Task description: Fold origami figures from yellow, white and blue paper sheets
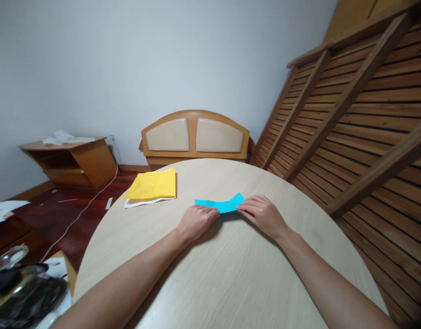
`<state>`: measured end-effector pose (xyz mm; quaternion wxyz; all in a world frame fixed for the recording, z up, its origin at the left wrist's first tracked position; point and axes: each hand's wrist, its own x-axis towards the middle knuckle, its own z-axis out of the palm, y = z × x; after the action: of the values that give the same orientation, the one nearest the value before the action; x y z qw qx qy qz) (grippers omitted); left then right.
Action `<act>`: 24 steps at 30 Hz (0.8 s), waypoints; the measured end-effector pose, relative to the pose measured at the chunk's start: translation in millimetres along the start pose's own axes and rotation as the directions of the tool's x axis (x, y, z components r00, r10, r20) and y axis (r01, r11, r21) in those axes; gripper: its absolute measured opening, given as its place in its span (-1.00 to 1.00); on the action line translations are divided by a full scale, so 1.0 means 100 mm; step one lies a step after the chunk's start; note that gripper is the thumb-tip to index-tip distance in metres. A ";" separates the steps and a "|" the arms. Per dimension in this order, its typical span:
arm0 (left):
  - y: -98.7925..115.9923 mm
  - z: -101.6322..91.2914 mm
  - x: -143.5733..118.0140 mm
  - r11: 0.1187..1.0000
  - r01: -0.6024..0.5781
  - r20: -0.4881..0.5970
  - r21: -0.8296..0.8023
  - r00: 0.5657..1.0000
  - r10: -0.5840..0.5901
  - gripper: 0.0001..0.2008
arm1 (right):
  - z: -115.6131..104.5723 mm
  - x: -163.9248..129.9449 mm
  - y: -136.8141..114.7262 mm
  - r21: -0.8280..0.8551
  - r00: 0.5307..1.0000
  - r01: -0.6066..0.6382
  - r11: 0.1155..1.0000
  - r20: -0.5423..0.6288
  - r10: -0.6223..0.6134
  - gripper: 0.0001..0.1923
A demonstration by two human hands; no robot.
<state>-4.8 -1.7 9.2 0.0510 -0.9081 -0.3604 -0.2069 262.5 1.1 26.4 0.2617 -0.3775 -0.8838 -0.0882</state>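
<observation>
A blue sheet of paper (226, 206), shaped into a narrow strip, is held just over the round table, its ends tilting up. My left hand (199, 220) grips its near edge on the left side. On the right, my right hand (261, 213) pinches the paper with thumb and fingertips. The fingers of both hands partly cover it, so I cannot tell how it is folded underneath. Beyond my left hand lies a yellow sheet (152, 183) with creases, resting over white paper (130, 204).
The pale round table (227, 274) fills the middle. Behind it stands a padded wooden headboard (195, 135); a slatted wooden frame (350, 114) leans on the right. To the left are a low cabinet (97, 164), a white cable (82, 214) and a dark plastic bag (32, 297).
</observation>
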 end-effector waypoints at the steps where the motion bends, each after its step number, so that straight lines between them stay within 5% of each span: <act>1: -0.02 0.01 0.00 0.999 0.011 -0.012 -0.044 1.000 -0.012 -0.70 | -0.03 -0.02 0.05 0.008 1.000 0.000 1.000 0.007 0.000 -0.79; 4: -0.06 0.03 0.00 0.988 0.047 -0.040 -0.145 0.998 -0.053 -0.72 | -0.10 -0.04 0.14 0.024 1.000 -0.026 0.999 -0.005 0.026 -0.79; 8: -0.02 0.00 0.00 0.999 -0.002 -0.004 -0.035 1.000 0.002 -0.72 | -0.13 -0.01 0.03 0.016 0.999 -0.038 0.999 -0.035 0.039 -0.78; 14: 0.18 -0.09 0.02 0.990 -0.143 0.132 0.012 0.981 0.140 -0.80 | 0.06 0.04 -0.40 0.146 0.974 -0.028 0.989 0.227 -0.006 -0.38; 20: 0.19 -0.09 0.03 0.992 0.080 0.108 -0.093 0.992 -0.070 -0.72 | 0.25 -0.02 -0.49 0.243 0.926 -0.162 0.957 0.372 0.062 -0.50; 24: 0.15 0.00 0.00 0.985 0.099 0.097 -0.144 0.992 -0.085 -0.67 | 0.31 -0.05 -0.44 0.212 0.906 -0.190 0.959 0.414 0.087 -0.42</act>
<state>5.5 -12.1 10.0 -0.0426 -0.9002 -0.3876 -0.1939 221.5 -21.5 -0.6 0.1260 -0.4141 -0.8933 0.1209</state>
